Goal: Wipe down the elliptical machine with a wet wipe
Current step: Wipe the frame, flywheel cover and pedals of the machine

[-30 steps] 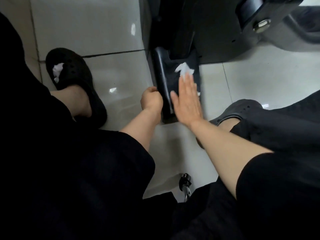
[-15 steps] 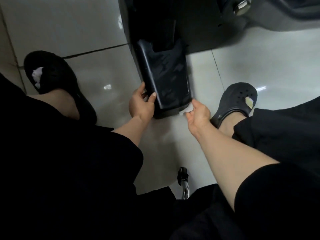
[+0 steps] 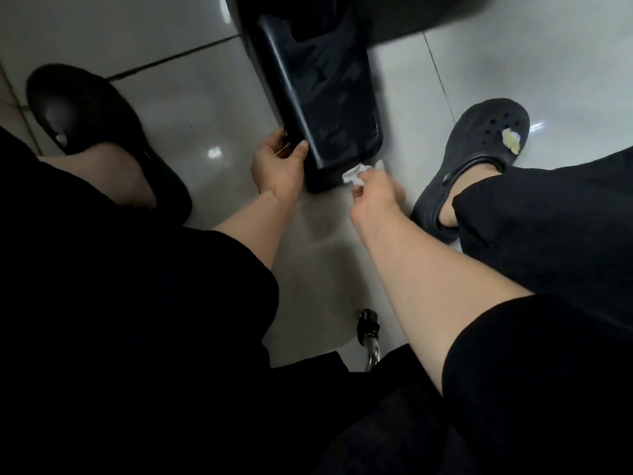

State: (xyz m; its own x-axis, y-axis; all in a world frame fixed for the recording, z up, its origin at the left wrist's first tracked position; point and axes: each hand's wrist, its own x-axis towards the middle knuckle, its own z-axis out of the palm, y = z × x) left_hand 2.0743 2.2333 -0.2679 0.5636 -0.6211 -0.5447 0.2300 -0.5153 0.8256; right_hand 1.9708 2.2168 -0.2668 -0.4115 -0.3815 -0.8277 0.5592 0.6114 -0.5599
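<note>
Lighting: dim overall, cool grey cast. Floor tiles point(image 3: 191, 108) glossy, carrying small white glare spots, one left of the hands and one far right. Dark clothing point(image 3: 137, 337) in the lower half reads as near-solid black, detail lost. Soft shadow under the pedal point(image 3: 329, 97). Motion blur on the right hand point(image 3: 375, 195) and wipe point(image 3: 358, 174). Wide-angle bending of tile lines toward the edges.

Bare floor tiles point(image 3: 191, 108) flank the pedal point(image 3: 329, 97); clogs point(image 3: 479, 159) and knees hem both sides.
</note>
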